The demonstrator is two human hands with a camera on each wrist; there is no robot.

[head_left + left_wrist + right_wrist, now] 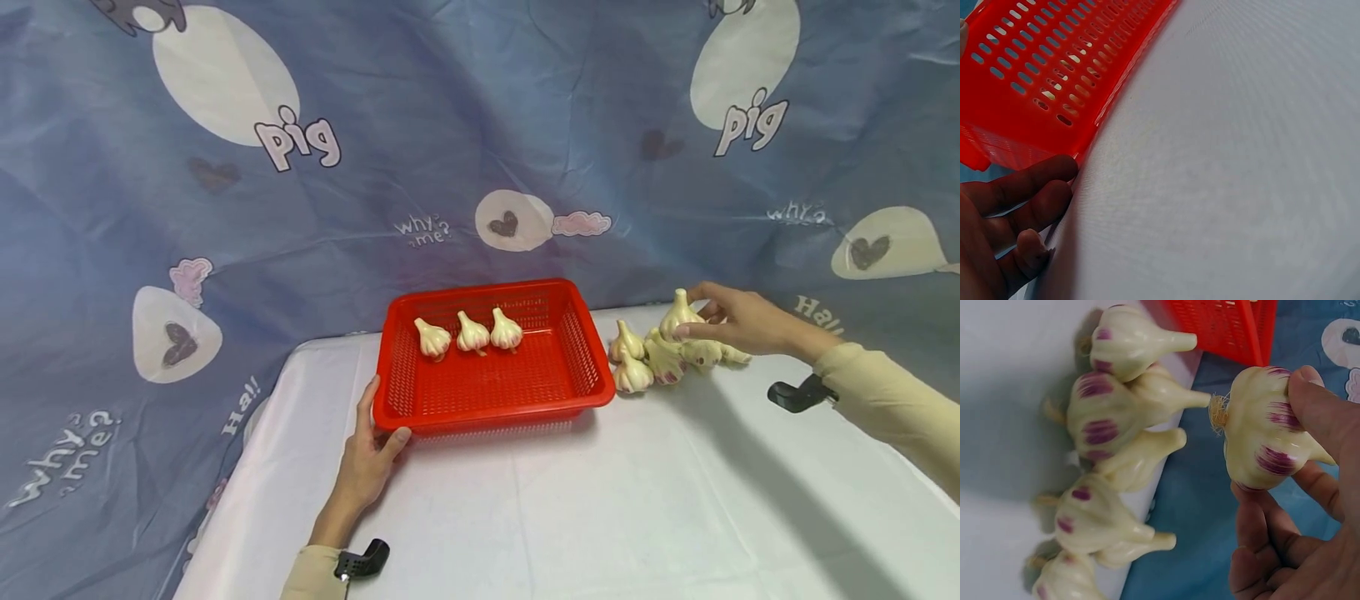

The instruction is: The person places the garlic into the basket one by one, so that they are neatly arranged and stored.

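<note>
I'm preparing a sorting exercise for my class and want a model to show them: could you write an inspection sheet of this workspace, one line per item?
Surface: white cloth, lightly creased.
Job's things: red basket with three garlic bulbs in a row inside; a heap of garlic to its right; one held bulb, apart from the heap.
Clutter: nothing seen.
Hands: left hand holds the basket's near left corner; right hand pinches the held bulb. A dark device is worn on each wrist.
Cables: nothing seen.
Surroundings: blue printed fabric behind the table, lettered "pig" and "why me?".
</note>
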